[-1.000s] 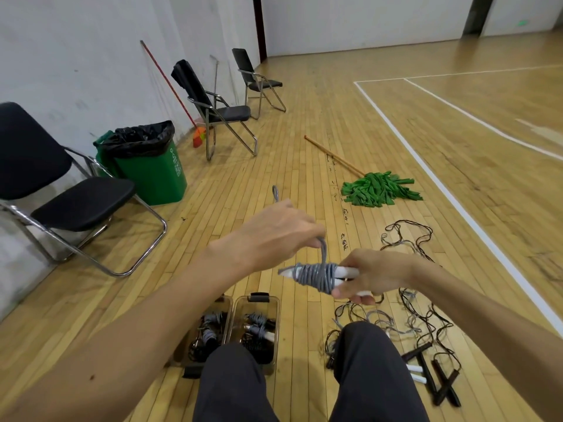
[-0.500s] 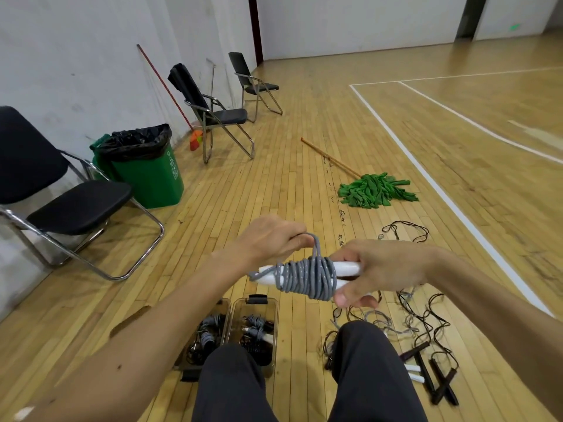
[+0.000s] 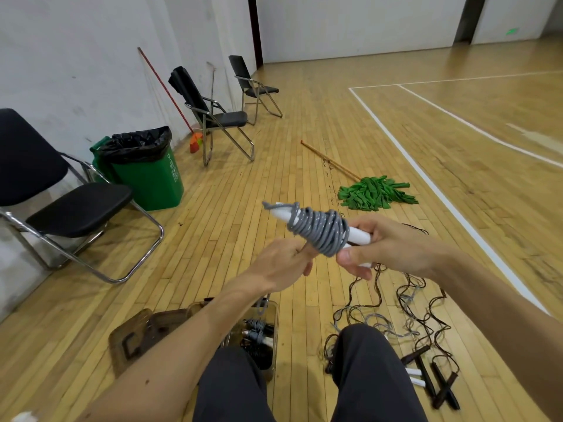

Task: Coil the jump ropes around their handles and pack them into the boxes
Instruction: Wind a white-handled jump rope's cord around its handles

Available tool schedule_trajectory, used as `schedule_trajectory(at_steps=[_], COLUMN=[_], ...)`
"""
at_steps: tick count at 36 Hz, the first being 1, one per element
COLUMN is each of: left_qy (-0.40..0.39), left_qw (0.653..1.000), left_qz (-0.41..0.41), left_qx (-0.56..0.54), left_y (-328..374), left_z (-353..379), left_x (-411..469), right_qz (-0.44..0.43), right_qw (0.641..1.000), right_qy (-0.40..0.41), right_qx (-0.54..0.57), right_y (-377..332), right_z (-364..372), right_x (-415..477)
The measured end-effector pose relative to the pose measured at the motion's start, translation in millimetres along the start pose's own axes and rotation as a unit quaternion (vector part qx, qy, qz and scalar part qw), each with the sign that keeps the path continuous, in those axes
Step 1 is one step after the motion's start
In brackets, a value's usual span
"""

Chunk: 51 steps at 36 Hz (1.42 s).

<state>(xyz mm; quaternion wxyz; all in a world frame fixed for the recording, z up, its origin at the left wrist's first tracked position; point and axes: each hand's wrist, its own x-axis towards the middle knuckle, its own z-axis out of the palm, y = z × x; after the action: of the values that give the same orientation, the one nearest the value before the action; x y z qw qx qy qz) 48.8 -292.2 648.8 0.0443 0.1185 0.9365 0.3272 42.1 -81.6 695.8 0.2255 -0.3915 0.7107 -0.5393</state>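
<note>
From where I stand, the right hand [image 3: 393, 248] is clamped around the near end of a pair of white plastic handles [image 3: 359, 236], thumb underneath and fingers curled over. The grey speckled cord [image 3: 323, 231] is wound around them in a fat bundle. The bundle sits just above the centre of the frame, its long axis running from a tapered tip at upper left to the gripping hand at lower right. The left hand [image 3: 283, 263] is tucked just beneath the coil, fingers curled up against its lowest loop, apparently pinching a strand, though the exact grip is hidden. A clear brown-tinted plastic box [image 3: 271, 309] lies below and left of the bundle, right under the left forearm, so I'd judge the left side the shorter way down to it. It already holds a few wrapped ropes, grey cord on pale handles above darker ones. A second box [image 3: 134, 339] sits beside it to the left, and I can't tell its contents. At lower right, loose black and grey ropes [image 3: 411, 315] sprawl over the wooden floor [image 3: 213, 239], their black handles [image 3: 438, 382] lying near the person's knee.
</note>
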Motion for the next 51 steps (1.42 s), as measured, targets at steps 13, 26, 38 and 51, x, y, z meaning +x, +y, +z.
schedule_trajectory(at_steps=[13, 26, 38, 51], left_qy=[-0.037, -0.037, -0.004, -0.004], left_qw=[0.991, 0.998, 0.950, 0.873], left_qz=[-0.038, 0.016, 0.137, 0.259], left_qx=[-0.124, -0.050, 0.280, 0.412], left_y=[-7, -11, 20, 28], left_z=[22, 22, -27, -45], left_x=[-3, -15, -7, -3], right_qz=[0.037, 0.151, 0.184, 0.306], right_qw=[0.985, 0.952, 0.949, 0.928], right_qy=[0.166, 0.260, 0.217, -0.101], right_qx=[0.029, -0.049, -0.139, -0.189], right_y=[24, 74, 81, 52], right_z=[-19, -36, -28, 0], right_x=[-1, -6, 11, 9])
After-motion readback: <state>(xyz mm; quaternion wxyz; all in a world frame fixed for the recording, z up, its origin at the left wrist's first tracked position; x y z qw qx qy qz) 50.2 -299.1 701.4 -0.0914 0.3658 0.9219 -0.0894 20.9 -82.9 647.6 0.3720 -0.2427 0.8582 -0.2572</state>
